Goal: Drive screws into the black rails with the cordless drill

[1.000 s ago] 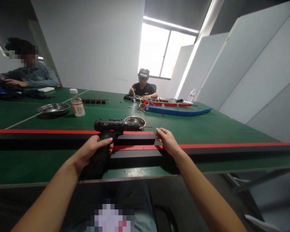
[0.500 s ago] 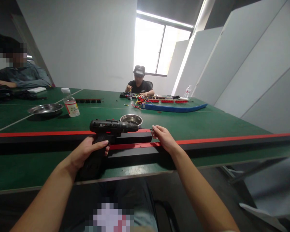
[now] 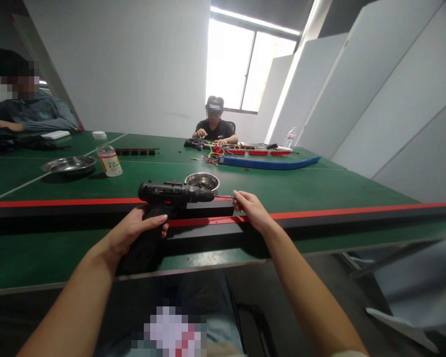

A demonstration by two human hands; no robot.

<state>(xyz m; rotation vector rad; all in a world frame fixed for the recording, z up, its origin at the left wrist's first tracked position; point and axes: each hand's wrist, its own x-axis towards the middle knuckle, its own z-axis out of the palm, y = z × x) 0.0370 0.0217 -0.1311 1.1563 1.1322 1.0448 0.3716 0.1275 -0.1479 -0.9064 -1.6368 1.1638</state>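
Note:
A black cordless drill point(image 3: 167, 194) lies sideways in front of me, its chuck pointing right. My left hand point(image 3: 137, 228) is closed around its grip, thumb across the near side. From the chuck a thin bit point(image 3: 223, 197) sticks out to the right. My right hand point(image 3: 250, 209) pinches at the tip of that bit; whether a screw sits between the fingertips is too small to tell. Below and behind the drill run long black bars with red top faces point(image 3: 319, 214). Just beyond the drill stands a small steel bowl point(image 3: 202, 179) with small dark pieces in it.
On the green table point(image 3: 156, 166) stand a labelled bottle point(image 3: 109, 157) and a wide steel dish point(image 3: 70, 165). Farther back lie a long blue bar point(image 3: 269, 162) and coloured wires. One person point(image 3: 214, 124) works at the far side, another point(image 3: 33, 109) sits at the left.
Both hands and the drill keep nearly the same pose. The view has tilted slightly. Across the table, the person's raised hand has come down a little.

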